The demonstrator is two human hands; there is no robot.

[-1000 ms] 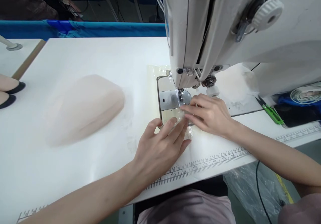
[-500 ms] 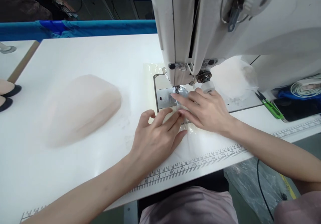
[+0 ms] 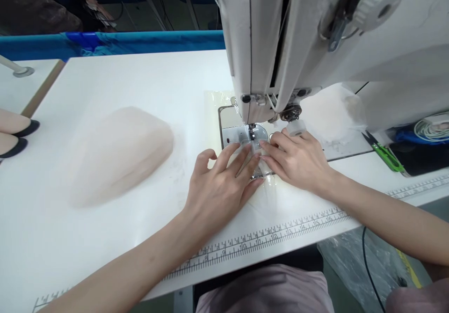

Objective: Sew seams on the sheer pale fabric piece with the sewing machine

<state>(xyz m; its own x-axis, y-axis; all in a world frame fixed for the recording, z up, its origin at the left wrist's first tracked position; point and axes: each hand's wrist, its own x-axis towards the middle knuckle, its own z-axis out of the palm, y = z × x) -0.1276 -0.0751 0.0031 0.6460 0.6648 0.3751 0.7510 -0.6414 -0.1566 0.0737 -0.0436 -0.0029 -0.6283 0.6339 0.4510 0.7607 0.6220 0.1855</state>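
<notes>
A thin, see-through piece of fabric [image 3: 256, 148] lies at the needle plate [image 3: 234, 135] of a sewing machine [image 3: 259, 32], just in front of the presser foot [image 3: 251, 131]. My left hand [image 3: 219, 186] rests palm down, fingers spread, with its fingertips on the left side of this fabric. From the right, my right hand [image 3: 298, 158] has bent fingers and thumb closed at the fabric's edge, close to the foot. The fabric's outline is hard to make out against the white table and partly hidden under my hands.
Pale sheer fabric pieces [image 3: 122, 158] lie on the left of the table, with more sheer fabric [image 3: 333, 112] behind the machine head. Green-handled snips [image 3: 386, 156] lie at right beside a dark phone-like slab [image 3: 423, 158]. A printed ruler [image 3: 245, 245] runs along the front edge. Beige black-edged pieces [image 3: 17, 135] sit far left.
My right hand's fingers have drawn back to the right from the needle plate, baring more of it and the presser foot. My left hand stays nearly in place. The view has shifted slightly.
</notes>
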